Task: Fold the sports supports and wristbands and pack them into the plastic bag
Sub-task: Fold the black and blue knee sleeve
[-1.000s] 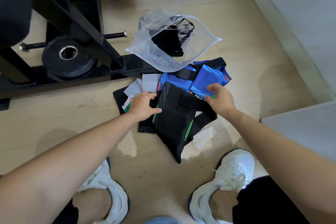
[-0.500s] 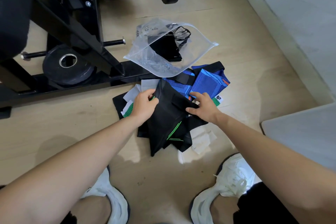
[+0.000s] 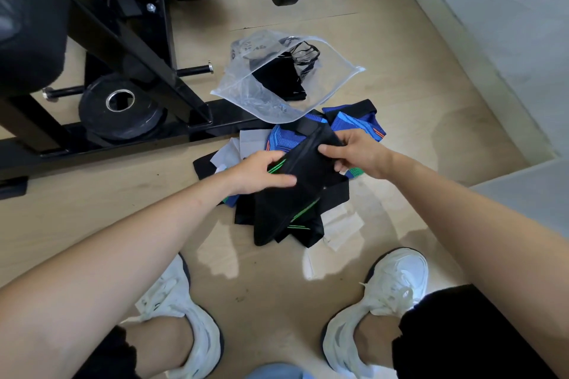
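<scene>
left hand (image 3: 261, 171) and right hand (image 3: 358, 152) both pinching the black support (image 3: 303, 191), blue supports (image 3: 354, 124) just behind it, clear plastic bag (image 3: 246, 89) lying open beyond those, black stuff inside

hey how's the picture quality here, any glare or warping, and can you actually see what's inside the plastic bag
Head view: wide-angle warping bows the wall edge and stretches both forearms near the corners. Bright sunlight patches fall on the floor between the shoes. The plastic bag shows mild sheen, yet a black item inside reads clearly. Both hands look sharp.
</scene>
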Action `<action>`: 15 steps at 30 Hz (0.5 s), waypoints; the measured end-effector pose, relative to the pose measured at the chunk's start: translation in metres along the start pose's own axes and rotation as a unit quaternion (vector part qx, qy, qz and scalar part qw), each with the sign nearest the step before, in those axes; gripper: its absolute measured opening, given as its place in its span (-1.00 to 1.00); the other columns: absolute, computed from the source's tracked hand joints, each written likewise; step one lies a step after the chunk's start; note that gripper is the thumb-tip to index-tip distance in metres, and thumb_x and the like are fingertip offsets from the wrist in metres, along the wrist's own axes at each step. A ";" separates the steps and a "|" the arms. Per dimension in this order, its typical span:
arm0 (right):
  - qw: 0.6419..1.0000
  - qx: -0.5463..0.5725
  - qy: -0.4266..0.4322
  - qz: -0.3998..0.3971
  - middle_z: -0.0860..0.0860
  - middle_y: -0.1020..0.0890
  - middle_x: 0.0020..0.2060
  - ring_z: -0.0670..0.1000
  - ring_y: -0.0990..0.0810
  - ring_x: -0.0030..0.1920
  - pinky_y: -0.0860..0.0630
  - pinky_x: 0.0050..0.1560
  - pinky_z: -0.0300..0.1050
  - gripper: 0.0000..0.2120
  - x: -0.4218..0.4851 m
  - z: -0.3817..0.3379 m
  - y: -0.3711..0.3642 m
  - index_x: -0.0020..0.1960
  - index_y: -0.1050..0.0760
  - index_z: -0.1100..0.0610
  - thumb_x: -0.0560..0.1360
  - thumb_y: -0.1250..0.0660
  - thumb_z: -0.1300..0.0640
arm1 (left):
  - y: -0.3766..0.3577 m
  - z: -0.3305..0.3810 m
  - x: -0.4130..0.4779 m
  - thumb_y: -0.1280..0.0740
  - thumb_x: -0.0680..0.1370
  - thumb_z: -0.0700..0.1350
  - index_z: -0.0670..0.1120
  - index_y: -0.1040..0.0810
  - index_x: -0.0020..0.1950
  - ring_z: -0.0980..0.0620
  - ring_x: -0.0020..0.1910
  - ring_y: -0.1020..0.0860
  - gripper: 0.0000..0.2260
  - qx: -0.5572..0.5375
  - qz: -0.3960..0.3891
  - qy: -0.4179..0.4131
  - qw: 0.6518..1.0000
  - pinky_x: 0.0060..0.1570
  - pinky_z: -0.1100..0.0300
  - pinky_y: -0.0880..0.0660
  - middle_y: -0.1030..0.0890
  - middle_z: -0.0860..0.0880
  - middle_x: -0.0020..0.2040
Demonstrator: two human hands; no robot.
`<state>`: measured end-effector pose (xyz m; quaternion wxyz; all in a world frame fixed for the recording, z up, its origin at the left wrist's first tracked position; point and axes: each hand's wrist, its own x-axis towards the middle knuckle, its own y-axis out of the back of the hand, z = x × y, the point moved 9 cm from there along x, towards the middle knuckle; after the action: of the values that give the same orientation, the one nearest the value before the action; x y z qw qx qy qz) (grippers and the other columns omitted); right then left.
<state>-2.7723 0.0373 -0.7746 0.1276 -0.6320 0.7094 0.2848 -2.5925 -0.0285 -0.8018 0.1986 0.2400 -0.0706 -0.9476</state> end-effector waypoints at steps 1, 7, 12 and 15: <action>0.999 -0.006 -0.003 0.033 0.10 -0.60 -0.33 -0.04 -0.51 -0.47 -0.48 -0.38 -0.21 -0.91 -0.004 0.000 0.015 -0.09 -0.60 0.14 0.53 -0.44 0.12 | -0.003 -0.010 -0.002 -0.53 0.49 -0.07 -0.04 -0.63 0.02 0.08 -0.06 -0.66 -0.84 0.053 -0.025 0.016 0.998 0.04 0.15 -0.57 -0.71 0.04 -0.05; 0.981 -0.032 0.002 0.189 0.04 -0.61 -0.26 -0.07 -0.51 -0.54 -0.45 -0.45 -0.21 -0.80 -0.035 -0.001 0.094 0.09 -0.59 0.22 0.55 -0.39 0.12 | 0.017 -0.016 -0.013 -0.40 0.60 -0.03 -0.08 -0.61 -0.05 0.17 -0.24 -0.53 -0.87 0.089 0.069 0.039 0.993 -0.11 0.23 -0.47 -0.61 0.10 -0.23; 0.987 0.060 -0.020 0.144 0.12 -0.66 -0.08 -0.02 -0.66 -0.39 -0.60 -0.34 -0.22 -0.75 -0.036 0.005 0.085 0.22 -0.54 0.22 0.58 -0.37 0.15 | 0.060 0.010 -0.022 -0.27 0.65 -0.04 -0.04 -0.50 -0.07 0.10 -0.37 -0.41 -0.86 0.112 0.196 0.015 0.974 -0.28 0.16 -0.34 -0.51 0.05 -0.34; 0.992 0.053 -0.007 0.115 0.15 -0.66 -0.15 -0.02 -0.68 -0.36 -0.62 -0.29 -0.24 -0.77 -0.030 0.006 0.067 0.19 -0.54 0.33 0.56 -0.36 0.30 | 0.093 0.005 -0.033 -0.30 0.63 -0.03 -0.01 -0.52 -0.09 0.09 -0.29 -0.50 -0.88 0.160 0.251 0.037 0.954 -0.23 0.15 -0.40 -0.56 0.11 -0.32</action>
<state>-2.8332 0.0678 -0.7473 0.1318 -0.5367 0.7906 0.2638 -2.5363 -0.0996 -0.7623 0.3917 0.2783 -0.2717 -0.8338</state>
